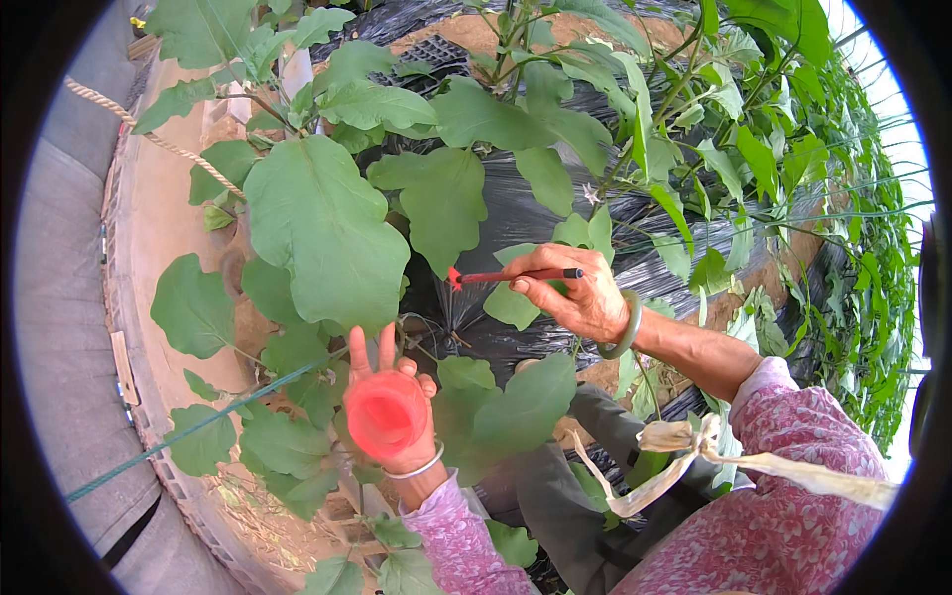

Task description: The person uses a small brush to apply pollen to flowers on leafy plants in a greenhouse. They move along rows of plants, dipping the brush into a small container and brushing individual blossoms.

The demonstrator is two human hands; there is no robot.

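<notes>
Between the fingers of my right hand [569,290] is a slim paintbrush [487,277], its red-wet bristles pointing left. My left hand [405,446] holds a small translucent cup [385,415] with red liquid inside. Two fingers of that hand stretch up past the cup to the lower edge of a broad eggplant leaf [323,230]. The brush tip hangs to the right of this leaf, near the tip of another leaf [442,204]. A pale purple eggplant flower [591,194] shows above my right hand.
Black plastic mulch [513,201] covers the bed. A green cord [193,430] crosses at lower left, and a twisted rope [152,137] hangs at upper left. Dried leaf strips [669,468] hang before my right sleeve. Dense plants [855,297] line the right side.
</notes>
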